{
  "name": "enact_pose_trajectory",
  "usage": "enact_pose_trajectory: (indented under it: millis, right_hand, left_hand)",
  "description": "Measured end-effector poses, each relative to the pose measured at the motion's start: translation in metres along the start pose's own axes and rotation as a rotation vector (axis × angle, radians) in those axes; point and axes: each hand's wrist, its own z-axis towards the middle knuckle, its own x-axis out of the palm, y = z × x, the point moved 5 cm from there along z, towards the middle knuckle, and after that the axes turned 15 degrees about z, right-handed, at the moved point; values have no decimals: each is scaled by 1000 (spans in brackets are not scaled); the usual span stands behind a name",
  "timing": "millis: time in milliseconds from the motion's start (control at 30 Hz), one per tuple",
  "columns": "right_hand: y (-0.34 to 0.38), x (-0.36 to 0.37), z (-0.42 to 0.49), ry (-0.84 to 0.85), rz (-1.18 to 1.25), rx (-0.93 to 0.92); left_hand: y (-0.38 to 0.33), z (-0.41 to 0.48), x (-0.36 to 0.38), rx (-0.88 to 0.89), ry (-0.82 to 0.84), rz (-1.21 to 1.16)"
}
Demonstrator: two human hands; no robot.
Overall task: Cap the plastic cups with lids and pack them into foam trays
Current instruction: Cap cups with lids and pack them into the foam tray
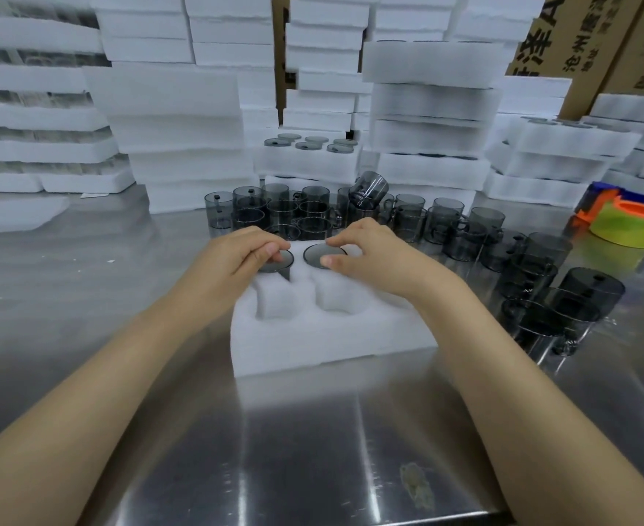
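My left hand (244,256) and right hand (366,252) are both over the far row of a white foam tray (331,336) with round pockets, which sits on the shiny steel table (312,430) straight ahead of me. My left fingers curl onto the left round smoky-grey plastic lid (280,260), covering its left half, and it sits over the far-left pocket. My right thumb and forefinger pinch the near and far rim of the right round smoky-grey plastic lid (320,255) just beside it, over the next pocket. Whatever is under the lids is hidden in the foam. The two near pockets in front of my wrists are open. Just beyond the tray stand loose clear grey handled plastic cups (312,210), with more (540,282) off to my right.
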Motion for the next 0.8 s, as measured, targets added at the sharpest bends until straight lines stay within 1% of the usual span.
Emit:
enact_pose_trajectory:
  millis: [100,233,300,400,567,633,800]
  right_hand:
    - [-2,-20,-8,-8,-132,74]
    - [-27,-72,-34,-57,-327,385]
    - [-38,-90,-51,-43,-315,512]
    - [-48,-103,-69,-11,-282,607]
    - [-53,-105,-75,27,-244,668]
    - [-53,-100,-70,37,-235,651]
    - [-50,-83,-47,-4,-220,544]
  left_hand:
    - [2,1,1,4,-1,-17]
    - [3,3,3,6,-3,-7]
    - [3,3,4,1,-2,-22]
    - [1,3,4,-2,4,-25]
    - [-1,2,3,-10,5,-37]
    - [0,2,3,-11,8,-30]
    - [-1,2,2,-9,12,-25]
